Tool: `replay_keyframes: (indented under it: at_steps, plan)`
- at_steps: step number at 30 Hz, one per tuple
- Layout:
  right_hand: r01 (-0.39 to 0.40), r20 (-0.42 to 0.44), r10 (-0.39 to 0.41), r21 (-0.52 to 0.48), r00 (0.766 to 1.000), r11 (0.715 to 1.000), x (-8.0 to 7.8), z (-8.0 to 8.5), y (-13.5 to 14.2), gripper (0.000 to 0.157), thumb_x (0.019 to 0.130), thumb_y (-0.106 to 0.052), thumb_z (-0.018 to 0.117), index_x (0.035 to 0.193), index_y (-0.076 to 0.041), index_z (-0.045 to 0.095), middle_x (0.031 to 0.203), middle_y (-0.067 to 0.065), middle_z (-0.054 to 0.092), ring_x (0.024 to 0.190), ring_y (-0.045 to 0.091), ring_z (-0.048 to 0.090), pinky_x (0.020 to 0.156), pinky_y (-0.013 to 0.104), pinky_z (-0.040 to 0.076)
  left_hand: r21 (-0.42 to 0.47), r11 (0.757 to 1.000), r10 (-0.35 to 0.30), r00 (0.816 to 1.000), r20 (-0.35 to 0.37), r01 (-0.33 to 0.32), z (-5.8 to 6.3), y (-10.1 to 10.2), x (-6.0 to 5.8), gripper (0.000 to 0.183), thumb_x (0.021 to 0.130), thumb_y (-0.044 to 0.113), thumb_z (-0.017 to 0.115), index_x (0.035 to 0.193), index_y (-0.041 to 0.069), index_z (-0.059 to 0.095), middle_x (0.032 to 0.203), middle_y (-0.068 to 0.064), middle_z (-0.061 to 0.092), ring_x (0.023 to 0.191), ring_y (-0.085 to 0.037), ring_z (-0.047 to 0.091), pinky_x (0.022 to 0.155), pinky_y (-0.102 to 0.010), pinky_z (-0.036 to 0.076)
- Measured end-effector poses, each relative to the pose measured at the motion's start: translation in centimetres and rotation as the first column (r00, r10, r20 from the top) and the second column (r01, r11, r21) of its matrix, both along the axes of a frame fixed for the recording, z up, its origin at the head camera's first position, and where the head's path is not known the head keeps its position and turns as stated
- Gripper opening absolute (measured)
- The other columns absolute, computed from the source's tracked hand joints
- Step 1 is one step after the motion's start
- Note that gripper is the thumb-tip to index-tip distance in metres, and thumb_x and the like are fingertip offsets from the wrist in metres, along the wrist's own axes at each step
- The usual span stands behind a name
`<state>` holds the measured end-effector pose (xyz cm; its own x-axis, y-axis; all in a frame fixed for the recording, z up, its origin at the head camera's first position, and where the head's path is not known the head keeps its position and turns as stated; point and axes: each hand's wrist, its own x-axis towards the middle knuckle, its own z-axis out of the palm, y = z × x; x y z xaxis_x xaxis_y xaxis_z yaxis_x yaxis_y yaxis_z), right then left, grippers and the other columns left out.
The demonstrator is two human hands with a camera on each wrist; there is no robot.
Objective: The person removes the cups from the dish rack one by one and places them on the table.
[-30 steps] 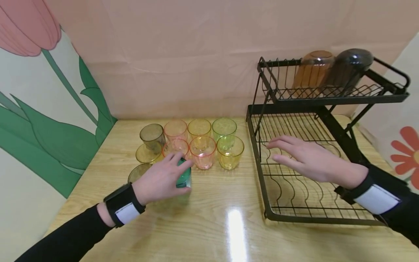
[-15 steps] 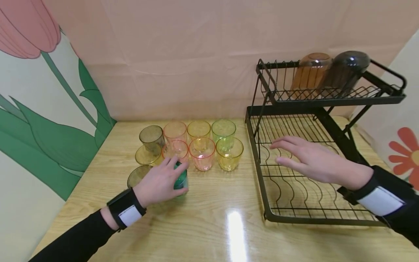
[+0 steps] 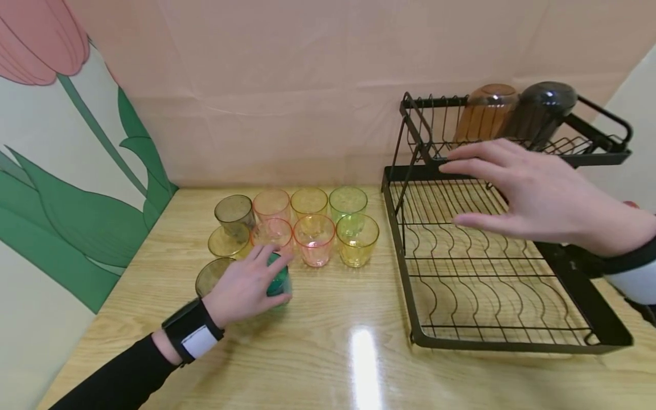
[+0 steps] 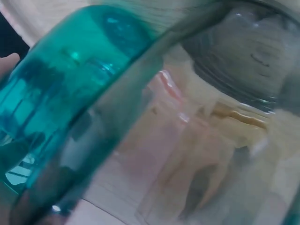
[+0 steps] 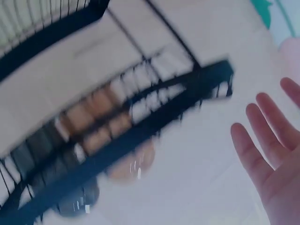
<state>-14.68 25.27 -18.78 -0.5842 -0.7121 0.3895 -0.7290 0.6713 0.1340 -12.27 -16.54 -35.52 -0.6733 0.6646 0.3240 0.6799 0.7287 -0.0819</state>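
Observation:
My left hand [image 3: 246, 287] holds a teal glass [image 3: 278, 280] at the front of a group of tinted glasses, its thumb on the near side and fingers on the far side. In the left wrist view the teal glass [image 4: 79, 79] fills the left, and a grey see-through glass [image 4: 243, 56] covers much of the right. The right hand [image 3: 538, 196] is held in the air over the dish rack [image 3: 417, 296], fingers extended and thumb apart, holding nothing. In the right wrist view that hand [image 5: 281, 159] shows spread fingers beside the rack's upper tier [image 5: 154, 112].
A pink-rimmed glass [image 3: 315, 245], a yellow glass [image 3: 357, 245], a green glass [image 3: 348, 200] and several others stand close together on the wooden table [image 3: 307, 359]. An amber glass [image 3: 487, 111] and a dark glass [image 3: 544, 108] sit upside down on the rack's upper tier.
The right hand has risen from over the lower tier to in front of the upper tier. My left hand and the teal glass have shifted slightly left.

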Motion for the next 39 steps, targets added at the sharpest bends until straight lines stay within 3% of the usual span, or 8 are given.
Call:
replay_keyframes:
  at_steps: [4, 6, 11, 16, 20, 25, 29, 39]
  plan:
    - [0.125, -0.002, -0.125, 0.010, 0.992, 0.992, -1.6, 3.1, 0.9, 0.074, 0.072, -0.051, 0.065, 0.134, -0.019, 0.043, 0.139, 0.010, 0.037, 0.118, 0.037, 0.038, 0.066, 0.054, 0.043, -0.017, 1.000, -0.007, 0.999, -0.040, 0.006, 0.1, -0.3, -0.2, 0.071, 0.077, 0.059, 0.058, 0.131, 0.015, 0.046, 0.120, -0.012, 0.046, 0.100, -0.022, 0.046, 0.046, -0.022, 0.040]
    - [0.207, 0.023, -0.207, 0.021, 0.978, 0.978, -2.7, 4.4, 1.4, 0.075, 0.075, -0.051, 0.063, 0.138, -0.018, 0.038, 0.141, 0.013, 0.032, 0.121, 0.040, 0.033, 0.075, 0.064, 0.035, -0.026, 1.000, -0.016, 0.998, -0.059, 0.015, 0.2, -0.4, -0.2, 0.072, 0.078, 0.061, 0.055, 0.132, 0.014, 0.045, 0.123, -0.014, 0.045, 0.103, -0.024, 0.047, 0.053, -0.027, 0.046]
    - [0.365, 0.078, -0.370, 0.070, 0.926, 0.928, -5.4, 6.7, 2.3, 0.084, 0.080, -0.054, 0.055, 0.146, -0.018, 0.018, 0.147, 0.019, 0.016, 0.126, 0.046, 0.022, 0.075, 0.069, 0.031, -0.067, 0.998, -0.015, 0.997, -0.076, 0.010, 0.3, -0.4, -0.3, 0.073, 0.080, 0.061, 0.053, 0.134, 0.013, 0.044, 0.131, -0.017, 0.042, 0.110, -0.031, 0.046, 0.069, -0.038, 0.049]
    - [0.438, 0.112, -0.448, 0.103, 0.887, 0.893, -7.5, 7.9, 2.0, 0.086, 0.083, -0.057, 0.048, 0.147, -0.019, 0.005, 0.150, 0.016, -0.001, 0.132, 0.044, 0.006, 0.080, 0.072, 0.025, -0.126, 0.991, 0.044, 0.997, -0.062, -0.051, 0.8, -0.1, 0.1, 0.079, 0.075, 0.058, 0.060, 0.137, 0.014, 0.039, 0.137, -0.018, 0.037, 0.118, -0.035, 0.040, 0.079, -0.050, 0.044]
    - [0.461, 0.133, -0.475, 0.121, 0.870, 0.879, -8.8, 8.3, 1.4, 0.085, 0.084, -0.057, 0.044, 0.146, -0.019, 0.001, 0.150, 0.014, -0.008, 0.133, 0.042, -0.002, 0.085, 0.072, 0.020, -0.170, 0.982, 0.069, 0.995, -0.066, -0.079, 1.5, 1.0, 0.5, 0.082, 0.073, 0.060, 0.059, 0.138, 0.015, 0.037, 0.140, -0.019, 0.032, 0.123, -0.035, 0.033, 0.089, -0.055, 0.036]
    - [0.468, 0.167, -0.486, 0.133, 0.858, 0.873, -10.2, 8.3, 0.9, 0.084, 0.085, -0.058, 0.041, 0.146, -0.019, -0.003, 0.149, 0.016, -0.014, 0.131, 0.044, -0.008, 0.089, 0.072, 0.012, -0.140, 0.989, 0.024, 0.995, -0.094, -0.037, 2.6, 3.5, 0.2, 0.088, 0.075, 0.068, 0.051, 0.142, 0.016, 0.030, 0.144, -0.019, 0.026, 0.129, -0.035, 0.026, 0.097, -0.057, 0.025]
    - [0.486, 0.201, -0.506, 0.142, 0.839, 0.862, -11.2, 7.9, 1.0, 0.085, 0.086, -0.060, 0.039, 0.145, -0.019, -0.005, 0.147, 0.018, -0.016, 0.130, 0.046, -0.010, 0.089, 0.072, 0.011, -0.098, 0.995, -0.015, 0.994, -0.104, 0.005, 3.4, 5.9, -0.4, 0.088, 0.076, 0.069, 0.048, 0.143, 0.016, 0.027, 0.144, -0.018, 0.026, 0.130, -0.034, 0.025, 0.097, -0.055, 0.026]
    - [0.516, 0.259, -0.550, 0.192, 0.794, 0.835, -12.9, 5.9, 2.0, 0.087, 0.085, -0.063, 0.038, 0.145, -0.020, -0.008, 0.146, 0.022, -0.017, 0.127, 0.051, -0.008, 0.083, 0.075, 0.016, 0.048, 0.996, -0.073, 0.997, -0.024, 0.074, 4.6, 10.6, -1.3, 0.078, 0.083, 0.070, 0.035, 0.143, 0.020, 0.026, 0.148, -0.011, 0.020, 0.131, -0.027, 0.025, 0.095, -0.045, 0.034]
